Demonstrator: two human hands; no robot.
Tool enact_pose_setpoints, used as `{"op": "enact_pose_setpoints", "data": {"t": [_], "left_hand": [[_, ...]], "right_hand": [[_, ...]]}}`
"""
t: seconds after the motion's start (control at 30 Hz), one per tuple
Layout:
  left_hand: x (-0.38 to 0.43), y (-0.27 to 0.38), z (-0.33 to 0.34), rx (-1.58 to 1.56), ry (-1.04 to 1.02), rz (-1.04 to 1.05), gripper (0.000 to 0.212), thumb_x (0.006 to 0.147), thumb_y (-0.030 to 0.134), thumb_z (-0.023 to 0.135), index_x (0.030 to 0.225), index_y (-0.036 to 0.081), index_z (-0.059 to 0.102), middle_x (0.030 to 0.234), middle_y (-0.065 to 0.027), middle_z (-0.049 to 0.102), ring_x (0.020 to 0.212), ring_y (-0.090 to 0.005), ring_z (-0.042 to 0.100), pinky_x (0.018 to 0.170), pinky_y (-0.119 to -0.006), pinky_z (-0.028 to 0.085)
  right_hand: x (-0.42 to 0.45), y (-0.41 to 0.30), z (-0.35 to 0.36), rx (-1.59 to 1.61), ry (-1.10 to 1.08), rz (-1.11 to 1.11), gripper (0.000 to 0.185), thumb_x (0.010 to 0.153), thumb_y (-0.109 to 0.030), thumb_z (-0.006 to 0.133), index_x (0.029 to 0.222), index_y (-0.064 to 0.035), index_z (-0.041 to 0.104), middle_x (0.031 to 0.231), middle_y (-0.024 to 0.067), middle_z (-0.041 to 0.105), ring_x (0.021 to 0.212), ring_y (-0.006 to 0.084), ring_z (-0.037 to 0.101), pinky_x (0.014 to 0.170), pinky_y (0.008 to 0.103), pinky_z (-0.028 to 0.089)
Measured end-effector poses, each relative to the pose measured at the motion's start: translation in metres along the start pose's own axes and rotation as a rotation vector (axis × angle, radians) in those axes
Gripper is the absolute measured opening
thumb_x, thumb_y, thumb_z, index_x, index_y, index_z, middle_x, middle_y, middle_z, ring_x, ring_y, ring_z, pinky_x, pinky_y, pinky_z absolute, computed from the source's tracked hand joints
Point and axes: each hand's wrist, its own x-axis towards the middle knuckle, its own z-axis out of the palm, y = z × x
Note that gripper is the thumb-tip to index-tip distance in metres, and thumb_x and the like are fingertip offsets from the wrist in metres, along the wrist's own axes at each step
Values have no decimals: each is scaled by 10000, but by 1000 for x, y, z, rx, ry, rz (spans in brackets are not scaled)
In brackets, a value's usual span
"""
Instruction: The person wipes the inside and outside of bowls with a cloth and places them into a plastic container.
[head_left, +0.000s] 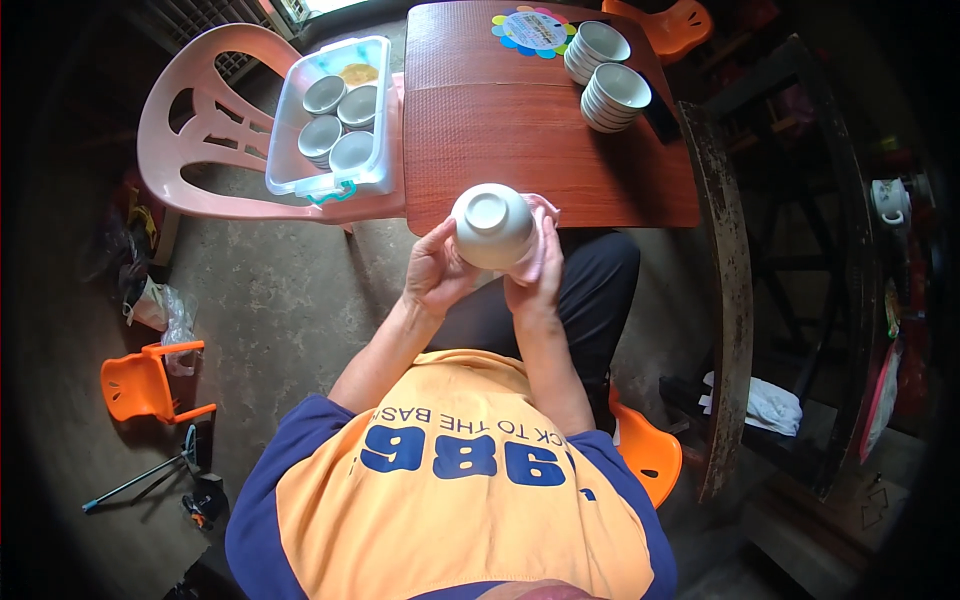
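Observation:
A white bowl (493, 238) is held up between my hands in front of the table's near edge, its round foot turned towards me. My left hand (436, 271) grips the bowl's left side, thumb on the outer wall. On the other side my right hand (541, 271) holds a pink cloth (534, 251) against the bowl. Part of the cloth is hidden behind the bowl. Two stacks of white bowls, a farther stack (598, 46) and a nearer stack (615, 97), stand at the table's right side. A clear plastic bin (330, 187) holds several more stacked bowls (320, 136).
The bin rests on a pink plastic chair (161, 142) left of the brown table (487, 142). A flower-shaped card (534, 31) bearing writing lies at the table's far side. A worn wooden plank (724, 300) stands at right. An orange stool (135, 386) is on the floor at left.

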Motion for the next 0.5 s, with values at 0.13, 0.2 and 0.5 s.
{"op": "enact_pose_setpoints", "data": {"t": [0.13, 0.2, 0.5], "left_hand": [[11, 16, 1, 422, -54, 33, 478, 850, 121, 578, 1300, 35, 443, 1307, -171, 495, 1217, -267, 481, 1074, -454, 342], [11, 18, -1, 697, 56, 63, 494, 851, 192, 572, 1305, 49, 440, 1277, -153, 507, 1189, -252, 496, 1009, -436, 390], [-5, 22, 25, 651, 70, -93, 432, 911, 357, 547, 1181, 21, 516, 1031, -115, 620, 945, -201, 618, 834, -360, 518]], "right_hand": [[-2, -23, -7, 59, -153, 148, 266, 987, -241, 453, 1169, -67, 537, 1122, 58, 599, 1052, 186, 574, 901, 365, 489], [-9, -27, -1, -82, -114, 156, 253, 977, -228, 481, 1139, -48, 551, 1096, 73, 608, 1012, 182, 592, 861, 348, 510], [-44, 18, 2, -1308, -645, -1006, 200, 852, -55, 609, 1051, -42, 625, 950, 131, 652, 905, 312, 640, 853, 431, 483]]}}
